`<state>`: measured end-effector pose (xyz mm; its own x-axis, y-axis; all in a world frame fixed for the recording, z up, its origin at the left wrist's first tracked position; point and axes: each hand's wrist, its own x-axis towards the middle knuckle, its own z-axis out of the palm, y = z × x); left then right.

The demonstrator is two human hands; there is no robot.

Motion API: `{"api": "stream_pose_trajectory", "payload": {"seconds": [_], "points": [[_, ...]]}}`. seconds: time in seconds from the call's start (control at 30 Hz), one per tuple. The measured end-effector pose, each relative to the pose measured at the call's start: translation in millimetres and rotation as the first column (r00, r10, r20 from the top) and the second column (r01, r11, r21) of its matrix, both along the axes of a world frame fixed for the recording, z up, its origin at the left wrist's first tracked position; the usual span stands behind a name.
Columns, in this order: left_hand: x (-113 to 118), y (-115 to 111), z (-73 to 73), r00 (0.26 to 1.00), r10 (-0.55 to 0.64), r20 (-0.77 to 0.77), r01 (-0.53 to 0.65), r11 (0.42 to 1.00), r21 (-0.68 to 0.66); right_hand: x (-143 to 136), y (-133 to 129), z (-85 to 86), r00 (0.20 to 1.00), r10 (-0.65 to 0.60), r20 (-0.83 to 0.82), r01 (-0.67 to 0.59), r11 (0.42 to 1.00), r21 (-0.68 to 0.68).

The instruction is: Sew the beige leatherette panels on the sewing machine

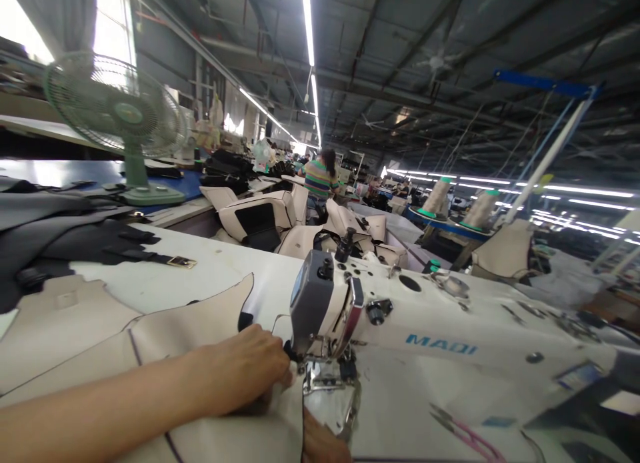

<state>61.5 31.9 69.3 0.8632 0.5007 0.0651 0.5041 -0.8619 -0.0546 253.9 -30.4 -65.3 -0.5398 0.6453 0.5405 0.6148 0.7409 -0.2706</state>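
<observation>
Sewing machine (450,316), white body w/ grey head, reads "MAQI" in blue on the arm facing the operator; no other legible writing, a small label at the far right is too blurred to read. Left hand (240,373): forearm comes in low from the left edge, lying across the beige panel (165,336), palm down, fingers curled and pressed on the fabric right beside the presser foot (327,376); pressing rather than pinching, so grip not closed on anything as far as seen. Right hand (323,443): only a part shows at the bottom edge, under the needle area, touching the same fabric; cannot tell how the fingers stand. Beige panel has dark seam lines, lies flat on the white table (200,276), its leading edge at the foot. Dark grey pieces (60,236) w/ a brass buckle (181,261) piled at left. Green desk fan (120,116) behind them. Two thread cones (437,197) on a blue stand at right. Beige seat covers (255,219) stacked across the bench. Another person in a striped shirt (320,176) works well apart, back turned.
</observation>
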Motion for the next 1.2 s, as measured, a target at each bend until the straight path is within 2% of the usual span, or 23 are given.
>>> {"api": "stream_pose_trajectory", "payload": {"seconds": [0.1, 0.2, 0.27, 0.33, 0.4, 0.47, 0.5, 0.57, 0.6, 0.67, 0.77, 0.9, 1.0, 1.07, 1.13, 1.2], "points": [[-1, 4, 3.5, 1.000, -0.001, -0.018, 0.001, 0.999, -0.041, -4, -8, 24.8, 0.993, 0.113, -0.045, -0.114, 0.993, -0.018], [-10, -2, 14.1, 0.998, 0.064, -0.025, -0.065, 0.996, -0.057, -6, -23, 56.8, 0.982, 0.144, -0.126, -0.157, 0.983, -0.099], [-22, -17, 23.5, 0.991, 0.134, 0.027, -0.133, 0.990, -0.042, -6, -34, 77.3, 0.967, 0.139, -0.213, -0.184, 0.961, -0.209], [-33, -43, 28.7, 0.963, 0.207, 0.172, -0.210, 0.978, -0.001, -5, -43, 95.6, 0.944, 0.120, -0.306, -0.232, 0.902, -0.364], [-39, -76, 24.0, 0.916, 0.208, 0.343, -0.256, 0.961, 0.102, -4, -48, 110.6, 0.927, 0.102, -0.362, -0.280, 0.830, -0.483], [-39, -105, 9.4, 0.915, 0.076, 0.396, -0.215, 0.922, 0.320, -3, -50, 120.7, 0.912, 0.106, -0.396, -0.322, 0.783, -0.532], [-38, -117, -0.1, 0.920, 0.007, 0.392, -0.197, 0.873, 0.446, -3, -49, 123.5, 0.905, 0.114, -0.410, -0.342, 0.767, -0.543], [-32, -130, -18.5, 0.922, -0.025, 0.387, -0.224, 0.780, 0.585, -4, -47, 124.2, 0.890, 0.130, -0.437, -0.377, 0.749, -0.546], [-28, -133, -26.3, 0.907, -0.010, 0.421, -0.272, 0.751, 0.602, -5, -45, 122.4, 0.885, 0.128, -0.448, -0.382, 0.749, -0.541], [-23, -134, -37.3, 0.848, 0.027, 0.529, -0.371, 0.742, 0.558, -8, -41, 116.2, 0.882, 0.108, -0.458, -0.366, 0.768, -0.525], [-20, -131, -45.4, 0.760, 0.062, 0.647, -0.428, 0.796, 0.427, -13, -36, 107.1, 0.875, 0.097, -0.474, -0.339, 0.823, -0.457], [-21, -131, -49.5, 0.699, 0.081, 0.711, -0.392, 0.874, 0.286, -21, -33, 108.3, 0.881, 0.061, -0.469, -0.287, 0.858, -0.427], [-19, -133, -49.2, 0.648, 0.162, 0.745, -0.365, 0.924, 0.116, -22, -36, 113.7, 0.902, -0.068, -0.427, -0.099, 0.929, -0.357], [-18, -132, -46.6, 0.619, 0.191, 0.761, -0.351, 0.935, 0.051, -20, -43, 110.6, 0.900, -0.162, -0.404, 0.062, 0.966, -0.250], [-18, -129, -42.0, 0.616, 0.177, 0.768, -0.332, 0.942, 0.050, -18, -55, 97.7, 0.870, -0.253, -0.423, 0.212, 0.967, -0.141], [-18, -125, -34.5, 0.634, 0.173, 0.754, -0.333, 0.941, 0.064, -22, -72, 76.9, 0.829, -0.286, -0.480, 0.276, 0.957, -0.093]]}}
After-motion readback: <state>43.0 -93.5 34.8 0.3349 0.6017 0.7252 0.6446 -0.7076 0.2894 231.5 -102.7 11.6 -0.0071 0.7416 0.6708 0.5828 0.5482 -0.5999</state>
